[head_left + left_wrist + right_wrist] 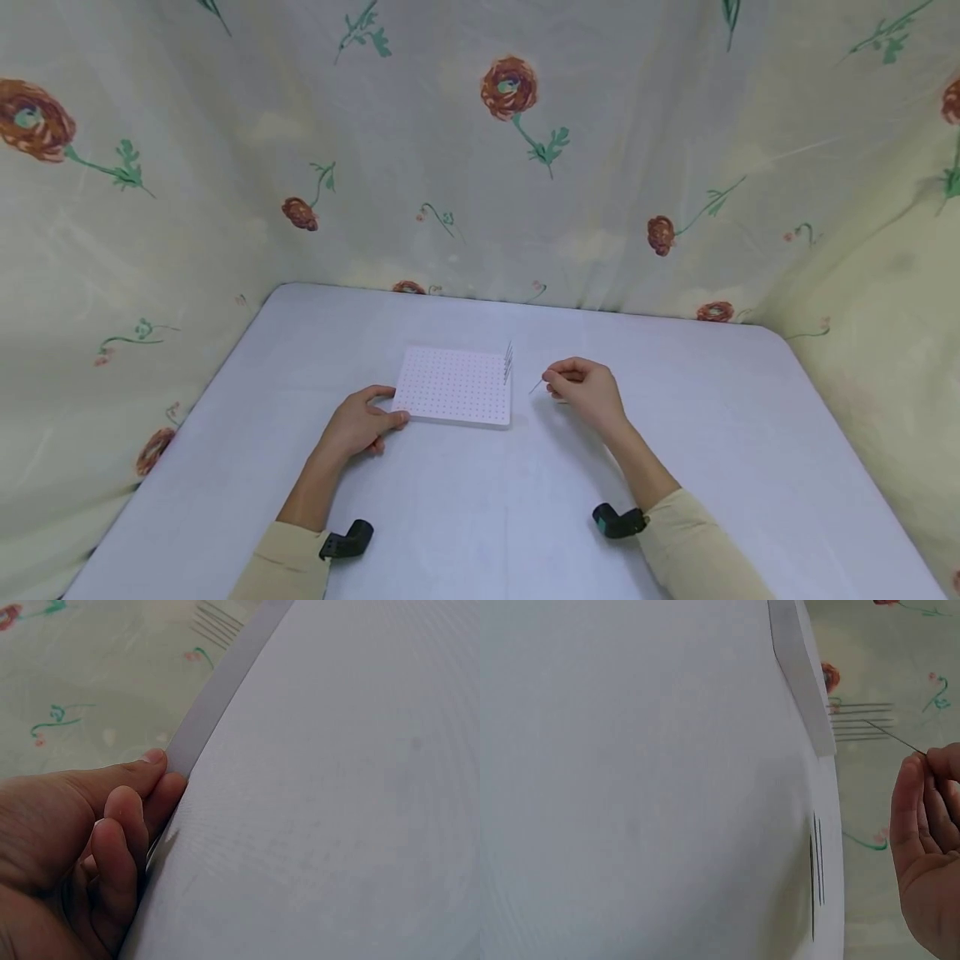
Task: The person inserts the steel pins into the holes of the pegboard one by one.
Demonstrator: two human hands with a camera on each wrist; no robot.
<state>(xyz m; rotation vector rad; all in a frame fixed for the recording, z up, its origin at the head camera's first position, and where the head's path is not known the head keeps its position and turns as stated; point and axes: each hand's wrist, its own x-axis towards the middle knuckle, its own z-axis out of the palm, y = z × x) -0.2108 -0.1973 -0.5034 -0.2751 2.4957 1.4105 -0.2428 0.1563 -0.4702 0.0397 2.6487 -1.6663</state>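
A white pegboard (450, 383) with a grid of small holes lies flat on the table. My left hand (360, 423) holds it at the near left corner, with thumb and finger against its edge (202, 712). Several thin dark metal pins (507, 362) stand upright in a row along the board's right side. To the right of the board, my right hand (588, 396) pinches one thin pin (896, 737) between thumb and fingertip. That pin is above the table, tilted, its free end pointing down and left toward the board.
A few loose pins (812, 892) lie on the table near the right hand, seen in the right wrist view. The table (450, 517) has a white cover. Flower-patterned curtains (465, 167) hang behind it and on both sides.
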